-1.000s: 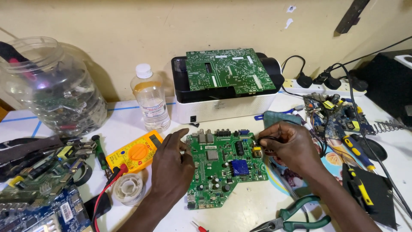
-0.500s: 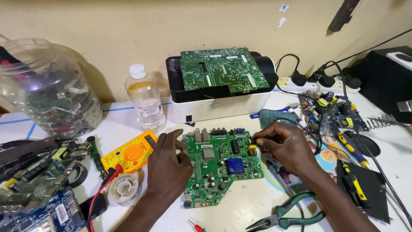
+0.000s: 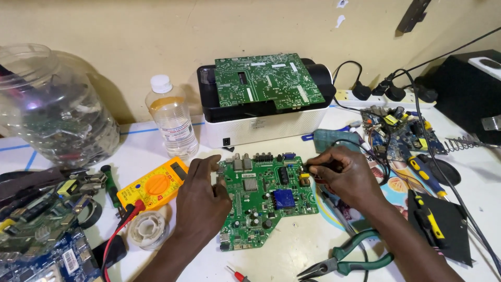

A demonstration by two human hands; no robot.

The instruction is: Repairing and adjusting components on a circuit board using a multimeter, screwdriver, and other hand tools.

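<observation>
Head view: green circuit board [image 3: 263, 198] lying flat, component side up, at the centre of the white tabletop [image 3: 313, 256]. Left hand [image 3: 201, 201] rests loosely curled on its 9 o'clock edge; right hand [image 3: 344, 175] pinches a dark probe [image 3: 319, 168] at its 2 o'clock corner. Board judged light, stiff, fragile; hold by bare edges. Long axis runs 12 to 6 o'clock, connector row toward 12.

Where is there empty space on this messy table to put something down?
Bare white tabletop shows between the green circuit board under both hands and the green-handled pliers. Another patch lies between the big clear plastic jar and the clear plastic bottle. The left edge, with stacked boards, and the right side, with cables and tools, are crowded.
</observation>
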